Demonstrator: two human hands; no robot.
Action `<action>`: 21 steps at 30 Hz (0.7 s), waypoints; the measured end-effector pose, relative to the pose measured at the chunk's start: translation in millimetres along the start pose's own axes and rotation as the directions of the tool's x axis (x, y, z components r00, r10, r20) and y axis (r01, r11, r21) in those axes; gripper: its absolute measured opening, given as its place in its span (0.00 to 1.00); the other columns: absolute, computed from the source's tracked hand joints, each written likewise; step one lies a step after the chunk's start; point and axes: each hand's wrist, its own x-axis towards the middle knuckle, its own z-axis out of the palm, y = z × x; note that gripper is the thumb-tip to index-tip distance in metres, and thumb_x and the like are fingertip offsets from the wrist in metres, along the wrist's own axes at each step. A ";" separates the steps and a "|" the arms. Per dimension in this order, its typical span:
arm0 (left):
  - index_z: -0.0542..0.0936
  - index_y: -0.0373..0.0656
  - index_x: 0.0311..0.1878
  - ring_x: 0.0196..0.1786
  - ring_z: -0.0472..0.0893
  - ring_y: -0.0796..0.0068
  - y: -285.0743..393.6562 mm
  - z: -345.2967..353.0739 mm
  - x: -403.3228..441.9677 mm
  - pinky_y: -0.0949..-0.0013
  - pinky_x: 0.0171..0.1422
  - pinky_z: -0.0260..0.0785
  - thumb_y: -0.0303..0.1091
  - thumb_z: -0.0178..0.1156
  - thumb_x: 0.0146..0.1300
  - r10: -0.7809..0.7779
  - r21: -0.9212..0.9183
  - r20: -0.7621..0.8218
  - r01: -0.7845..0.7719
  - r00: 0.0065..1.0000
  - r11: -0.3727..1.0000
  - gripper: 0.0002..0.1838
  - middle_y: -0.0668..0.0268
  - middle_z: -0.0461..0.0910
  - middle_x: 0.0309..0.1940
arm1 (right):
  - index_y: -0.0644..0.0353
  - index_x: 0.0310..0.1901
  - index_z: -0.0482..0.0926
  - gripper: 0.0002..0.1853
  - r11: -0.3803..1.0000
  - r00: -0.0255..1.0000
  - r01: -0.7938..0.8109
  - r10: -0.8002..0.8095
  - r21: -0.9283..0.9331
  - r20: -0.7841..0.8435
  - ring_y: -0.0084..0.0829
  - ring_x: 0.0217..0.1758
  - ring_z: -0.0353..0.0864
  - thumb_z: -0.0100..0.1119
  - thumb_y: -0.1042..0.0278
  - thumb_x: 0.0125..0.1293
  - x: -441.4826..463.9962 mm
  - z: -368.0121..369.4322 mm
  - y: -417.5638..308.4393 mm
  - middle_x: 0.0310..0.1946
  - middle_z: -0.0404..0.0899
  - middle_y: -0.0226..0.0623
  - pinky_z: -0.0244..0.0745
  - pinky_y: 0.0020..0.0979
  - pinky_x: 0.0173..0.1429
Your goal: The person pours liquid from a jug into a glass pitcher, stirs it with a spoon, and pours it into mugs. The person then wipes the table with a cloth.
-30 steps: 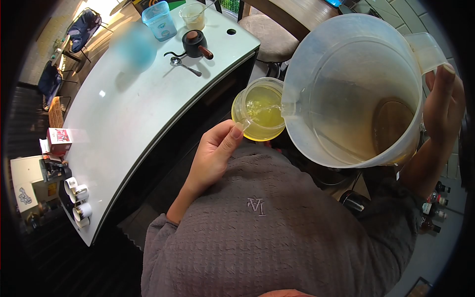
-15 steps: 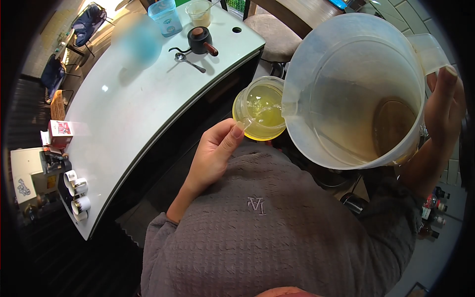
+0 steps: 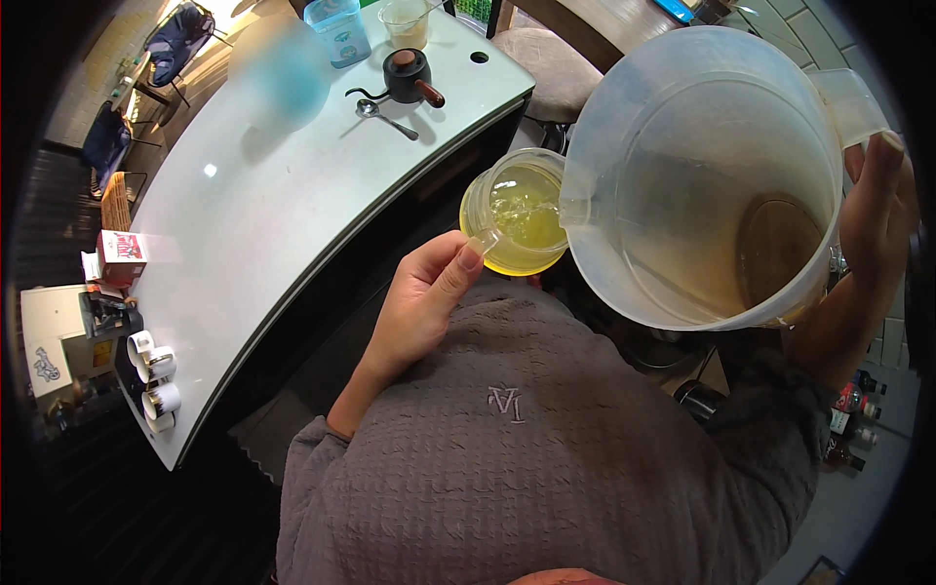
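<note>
My left hand [image 3: 429,292] is closed on the handle of a small clear jug [image 3: 522,210] with yellow-green liquid inside and a yellow lower rim. My right hand [image 3: 877,210] grips the handle of a large translucent pitcher [image 3: 673,166], tilted so its spout rests at the small jug's rim. Liquid runs from the spout into the jug, and its surface is stirred up. Some brownish liquid shows in the low part of the pitcher.
Along the left curves a white counter [image 3: 283,234]. On it are a black kettle [image 3: 407,76], a spoon [image 3: 387,119], a blue tub [image 3: 337,34], a clear cup [image 3: 405,24], a red-and-white box [image 3: 122,255] and several white mugs [image 3: 161,400]. Bottles [image 3: 853,419] stand at the lower right.
The view has shifted slightly, so the counter's items sit a little further right. Both hands keep their holds, and the pouring continues; the liquid in the small jug looks somewhat higher.
</note>
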 end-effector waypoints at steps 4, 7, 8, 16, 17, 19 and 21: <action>0.70 0.42 0.31 0.31 0.61 0.81 0.9 -6.3 -0.2 0.76 0.39 0.55 0.50 0.51 0.71 -0.010 -0.003 0.014 0.010 1.000 1.000 0.20 0.72 0.65 0.25 | 0.62 0.31 0.71 0.29 0.995 0.991 0.020 -0.006 -0.100 0.131 0.17 0.30 0.61 0.34 0.42 0.74 3.8 -10.0 6.1 0.25 0.67 0.25 0.56 0.23 0.33; 0.70 0.42 0.31 0.32 0.61 0.81 2.1 -8.8 0.5 0.76 0.39 0.55 0.48 0.51 0.72 0.011 -0.002 0.014 -0.011 1.000 1.000 0.20 0.72 0.65 0.26 | 0.61 0.30 0.69 0.29 0.998 0.998 0.032 -0.028 -0.062 0.061 0.16 0.28 0.59 0.34 0.42 0.75 -0.6 0.5 -4.7 0.24 0.65 0.24 0.54 0.23 0.32; 0.70 0.42 0.31 0.32 0.61 0.81 4.4 -8.6 1.0 0.76 0.39 0.55 0.48 0.51 0.72 0.011 -0.003 0.017 -0.011 1.000 1.000 0.20 0.72 0.65 0.26 | 0.61 0.30 0.69 0.28 0.997 0.997 0.055 -0.051 -0.061 0.064 0.17 0.28 0.59 0.34 0.43 0.75 -0.8 1.2 -4.8 0.24 0.64 0.24 0.54 0.23 0.32; 0.70 0.42 0.31 0.32 0.60 0.82 10.3 -18.7 3.0 0.76 0.41 0.55 0.46 0.50 0.73 0.002 -0.005 0.054 -0.001 0.999 1.000 0.18 0.73 0.64 0.26 | 0.65 0.35 0.73 0.30 0.995 0.994 0.045 -0.036 -0.093 0.100 0.19 0.32 0.66 0.34 0.42 0.75 -3.9 5.6 -19.3 0.27 0.71 0.28 0.61 0.24 0.36; 0.70 0.42 0.31 0.32 0.60 0.82 10.7 -20.1 3.3 0.76 0.41 0.55 0.46 0.50 0.73 0.000 -0.005 0.056 0.001 0.998 1.000 0.18 0.73 0.64 0.26 | 0.66 0.36 0.74 0.31 0.997 0.996 0.043 -0.037 -0.068 0.085 0.19 0.33 0.67 0.34 0.42 0.75 -4.2 7.3 -20.8 0.28 0.72 0.30 0.62 0.24 0.37; 0.70 0.42 0.31 0.32 0.60 0.82 12.0 -22.9 4.5 0.76 0.41 0.55 0.46 0.50 0.73 0.002 -0.015 0.064 -0.001 0.998 1.000 0.18 0.73 0.64 0.26 | 0.67 0.37 0.75 0.31 0.998 0.997 0.039 -0.036 -0.044 0.067 0.20 0.34 0.69 0.33 0.42 0.75 -5.2 11.5 -24.6 0.29 0.74 0.31 0.63 0.24 0.37; 0.71 0.42 0.31 0.32 0.61 0.82 12.0 -27.1 5.6 0.76 0.41 0.55 0.45 0.50 0.73 -0.013 -0.009 0.071 0.013 0.997 1.000 0.18 0.73 0.64 0.26 | 0.66 0.35 0.73 0.30 0.999 0.999 0.021 -0.020 -0.043 0.025 0.19 0.33 0.67 0.33 0.42 0.75 -5.2 13.2 -26.8 0.28 0.72 0.30 0.62 0.24 0.37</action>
